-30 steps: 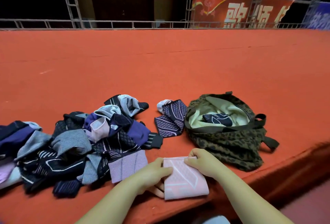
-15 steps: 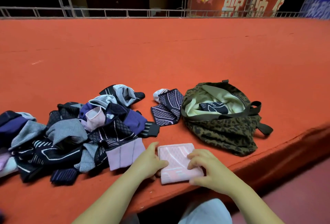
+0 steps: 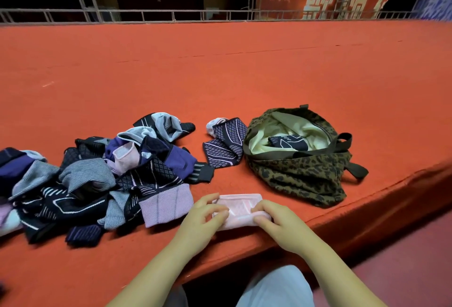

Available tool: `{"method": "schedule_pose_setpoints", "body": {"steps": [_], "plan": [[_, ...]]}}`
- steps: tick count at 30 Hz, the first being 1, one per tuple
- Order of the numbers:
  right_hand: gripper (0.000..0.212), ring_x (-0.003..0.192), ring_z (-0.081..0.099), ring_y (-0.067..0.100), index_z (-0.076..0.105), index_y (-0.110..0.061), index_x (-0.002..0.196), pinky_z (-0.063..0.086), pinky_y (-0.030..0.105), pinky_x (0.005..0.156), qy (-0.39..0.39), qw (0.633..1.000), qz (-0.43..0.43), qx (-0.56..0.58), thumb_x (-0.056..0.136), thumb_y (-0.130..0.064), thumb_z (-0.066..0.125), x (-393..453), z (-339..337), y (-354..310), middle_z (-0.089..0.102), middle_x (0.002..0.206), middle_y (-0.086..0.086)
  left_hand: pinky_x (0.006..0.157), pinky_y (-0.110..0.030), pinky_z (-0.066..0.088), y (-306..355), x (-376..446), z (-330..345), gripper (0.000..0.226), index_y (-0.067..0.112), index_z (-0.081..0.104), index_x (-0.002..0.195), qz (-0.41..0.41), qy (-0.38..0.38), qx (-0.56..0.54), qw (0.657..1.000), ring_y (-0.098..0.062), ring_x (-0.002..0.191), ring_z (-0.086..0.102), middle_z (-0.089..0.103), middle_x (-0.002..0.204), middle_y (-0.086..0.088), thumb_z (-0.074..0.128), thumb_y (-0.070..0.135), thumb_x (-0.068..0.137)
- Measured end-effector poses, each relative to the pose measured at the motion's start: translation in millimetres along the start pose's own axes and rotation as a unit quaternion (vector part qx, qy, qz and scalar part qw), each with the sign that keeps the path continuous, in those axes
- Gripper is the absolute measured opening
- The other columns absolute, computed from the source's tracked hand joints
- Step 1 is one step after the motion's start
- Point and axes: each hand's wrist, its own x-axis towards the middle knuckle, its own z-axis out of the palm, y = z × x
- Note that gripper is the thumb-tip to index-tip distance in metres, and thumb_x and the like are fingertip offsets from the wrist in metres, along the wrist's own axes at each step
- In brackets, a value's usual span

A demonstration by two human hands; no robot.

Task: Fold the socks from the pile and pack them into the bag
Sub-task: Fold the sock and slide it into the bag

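— Where are we in the job?

— We are on the folding step. The pink sock (image 3: 241, 211) lies on the red cloth-covered table (image 3: 244, 74) near its front edge, already doubled into a small flat packet. Our left hand (image 3: 203, 218) pinches its left end with curled fingertips, and our right hand (image 3: 276, 221) presses and grips its right end. Both hands are closed on that sock; neither is free.

— And the rest?

— The sock pile (image 3: 97, 174) sits to our left, with its nearest lilac sock just beside the left hand. The leopard-print bag (image 3: 298, 174) lies open to the right, near the pink sock, with one dark folded sock (image 3: 288, 143) inside against the pale lining. A dark diamond-patterned sock (image 3: 225, 145) lies apart, touching the bag's left side.

— What does the next move call for?

— We judge the fold nearly finished. Next we need a firm one-handed hold that keeps the packet shut, then a short lift to the right, over the rim and into the mouth of the bag.
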Motion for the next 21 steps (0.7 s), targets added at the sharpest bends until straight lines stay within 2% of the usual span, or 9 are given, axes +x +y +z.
{"method": "schedule_pose_setpoints", "body": {"steps": [2, 4, 7, 10, 13, 15, 17, 18, 21], "plan": [[0.006, 0.074, 0.051, -0.001, 0.054, -0.031, 0.083, 0.040, 0.021, 0.069, 0.019, 0.999, 0.012, 0.026, 0.088, -0.032, 0.050, 1.4, -1.1, 0.8, 0.058, 0.078, -0.019, 0.088, 0.006, 0.020, 0.2, -1.0, -2.9, 0.027, 0.041, 0.064, 0.082, 0.006, -0.005, 0.000, 1.000, 0.010, 0.115, 0.041, 0.044, 0.121, 0.024, 0.052, 0.058, 0.065], [0.007, 0.074, 0.052, -0.002, 0.053, -0.032, 0.081, 0.040, 0.019, 0.069, 0.050, 0.997, 0.025, 0.047, 0.088, -0.029, 0.051, 4.5, -2.6, 1.3, 0.058, 0.079, -0.021, 0.090, 0.002, 0.023, -2.5, -0.5, -4.3, 0.039, 0.036, 0.064, 0.081, 0.016, -0.019, 0.031, 0.999, 0.005, 0.117, 0.042, 0.045, 0.120, 0.025, 0.052, 0.064, 0.058], [0.013, 0.072, 0.052, -0.002, 0.053, -0.029, 0.083, 0.039, 0.020, 0.067, 0.113, 0.990, 0.053, 0.067, 0.088, -0.018, 0.056, 15.8, -1.2, 2.1, 0.059, 0.076, -0.017, 0.094, -0.015, 0.030, -9.8, 8.6, -1.4, 0.025, 0.031, 0.060, 0.062, -0.002, -0.005, 0.084, 0.996, -0.004, 0.116, 0.046, 0.050, 0.120, 0.018, 0.063, 0.056, 0.066], [0.013, 0.071, 0.050, 0.002, 0.050, -0.026, 0.088, 0.035, 0.024, 0.064, 0.139, 0.984, 0.096, 0.052, 0.085, -0.021, 0.061, 33.1, 4.1, 1.5, 0.056, 0.076, -0.010, 0.091, -0.027, 0.040, -11.2, 18.2, 2.6, 0.038, 0.025, 0.051, 0.048, -0.023, 0.028, 0.106, 0.994, -0.012, 0.104, 0.056, 0.060, 0.110, 0.012, 0.053, 0.054, 0.071], [0.021, 0.086, 0.055, 0.014, 0.051, -0.022, 0.101, 0.038, 0.029, 0.074, 0.129, 0.981, 0.147, 0.011, 0.085, -0.027, 0.062, 47.8, 7.7, 5.9, 0.056, 0.089, -0.010, 0.082, -0.033, 0.044, -8.6, 23.5, 4.9, 0.032, 0.017, 0.058, 0.068, -0.037, 0.060, 0.137, 0.988, -0.016, 0.090, 0.057, 0.061, 0.091, 0.008, 0.060, 0.045, 0.082], [0.028, 0.099, 0.056, 0.018, 0.054, -0.020, 0.108, 0.042, 0.031, 0.083, 0.116, 0.978, 0.170, -0.042, 0.086, -0.036, 0.060, 54.1, 8.8, 10.2, 0.058, 0.103, -0.005, 0.086, -0.033, 0.045, -5.1, 25.9, 3.5, 0.027, 0.020, 0.059, 0.097, -0.055, 0.083, 0.133, 0.986, -0.014, 0.093, 0.058, 0.062, 0.098, 0.006, 0.064, 0.042, 0.081], [0.034, 0.104, 0.056, 0.022, 0.058, -0.018, 0.104, 0.043, 0.034, 0.086, 0.098, 0.970, 0.182, -0.127, 0.088, -0.047, 0.052, 57.1, 9.7, 10.9, 0.060, 0.108, 0.000, 0.086, -0.030, 0.044, 1.8, 29.4, 1.2, 0.047, 0.023, 0.052, 0.118, -0.092, 0.065, 0.142, 0.983, -0.014, 0.099, 0.058, 0.060, 0.109, 0.006, 0.062, 0.049, 0.081], [0.038, 0.105, 0.056, 0.025, 0.058, -0.016, 0.101, 0.043, 0.036, 0.086, 0.084, 0.964, 0.184, -0.174, 0.089, -0.051, 0.047, 57.6, 10.0, 10.5, 0.060, 0.107, 0.003, 0.083, -0.030, 0.043, 6.8, 31.7, 0.1, 0.049, 0.023, 0.051, 0.119, -0.107, 0.045, 0.177, 0.977, -0.016, 0.101, 0.058, 0.060, 0.111, 0.004, 0.058, 0.055, 0.082], [0.047, 0.106, 0.053, 0.028, 0.059, -0.013, 0.098, 0.041, 0.038, 0.088, 0.037, 0.953, 0.182, -0.239, 0.092, -0.055, 0.039, 57.7, 10.7, 10.9, 0.060, 0.108, 0.008, 0.077, -0.033, 0.041, 18.3, 41.0, -3.2, 0.050, 0.020, 0.052, 0.096, -0.156, -0.027, 0.269, 0.950, -0.023, 0.099, 0.058, 0.062, 0.109, -0.002, 0.047, 0.067, 0.082]]}}
